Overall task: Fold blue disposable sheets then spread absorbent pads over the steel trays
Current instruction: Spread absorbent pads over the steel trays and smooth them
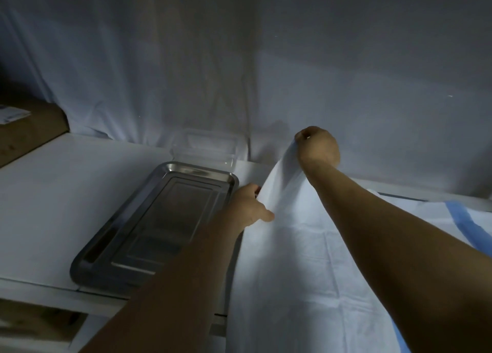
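A pale white-blue absorbent pad (pixel 292 259) drapes from the table's right side down over the front edge. My right hand (pixel 316 147) grips its far corner, lifted above the table near the back cloth. My left hand (pixel 250 206) holds the pad's left edge, fingers behind the sheet and thumb in front. A steel tray (pixel 159 219) lies bare on the white table just left of the pad. A blue strip of a disposable sheet (pixel 463 222) shows at the far right under the pad.
A clear plastic box (pixel 205 147) stands behind the tray against the hanging cloth backdrop (pixel 186 59). A cardboard box (pixel 29 129) sits at the far left. The white table's (pixel 58 193) front edge runs along the lower left.
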{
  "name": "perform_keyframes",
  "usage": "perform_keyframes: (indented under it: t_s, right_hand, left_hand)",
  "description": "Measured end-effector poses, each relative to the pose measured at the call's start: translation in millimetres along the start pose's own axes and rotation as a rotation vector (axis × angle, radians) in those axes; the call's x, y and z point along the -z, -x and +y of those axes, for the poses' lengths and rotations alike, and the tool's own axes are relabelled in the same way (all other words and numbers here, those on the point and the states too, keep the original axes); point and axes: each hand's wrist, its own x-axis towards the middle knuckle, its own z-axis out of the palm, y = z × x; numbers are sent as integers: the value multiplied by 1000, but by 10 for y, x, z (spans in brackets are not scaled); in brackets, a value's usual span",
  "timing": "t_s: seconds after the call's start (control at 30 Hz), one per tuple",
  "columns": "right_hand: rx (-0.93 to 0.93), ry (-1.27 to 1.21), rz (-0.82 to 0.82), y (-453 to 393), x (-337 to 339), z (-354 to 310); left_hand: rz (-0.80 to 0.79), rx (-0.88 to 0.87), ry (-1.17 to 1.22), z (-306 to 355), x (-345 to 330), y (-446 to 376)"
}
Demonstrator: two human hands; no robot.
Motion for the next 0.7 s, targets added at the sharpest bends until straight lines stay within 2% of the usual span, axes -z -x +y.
perform_keyframes:
  t_s: [0.07,0.17,0.23,0.33,0.4,0.5,0.57,0.63,0.7]
  right_hand:
    - [-71,-113,43,6,-1,16]
    - [-53,-188,83,45,-34,63]
    - [45,-258,9,67,-79,100]
    - [150,-432,-189,157,-136,134]
    - [140,-413,-253,259,-166,199]
    - [69,-323,-331,415,-190,399]
    - [7,-282,-351,491,-162,562]
    - [-38,-271,-335,549,-83,705]
    - [-81,-269,-322,609,36,815]
  left_hand:
    - [5,-6,-16,-21,14,-29]
    - [65,-17,30,-45,8,-84]
    - [165,-6,70,-60,-7,-123]
    - [392,-5,-97,-80,-48,-194]
    - [460,11,-214,-60,-103,-195]
    - [501,-36,-380,-61,-221,-121]
    - [522,-159,-583,-53,-285,-32]
    - [464,-283,-693,-40,-334,49]
    - [349,-277,-650,-2,-393,150]
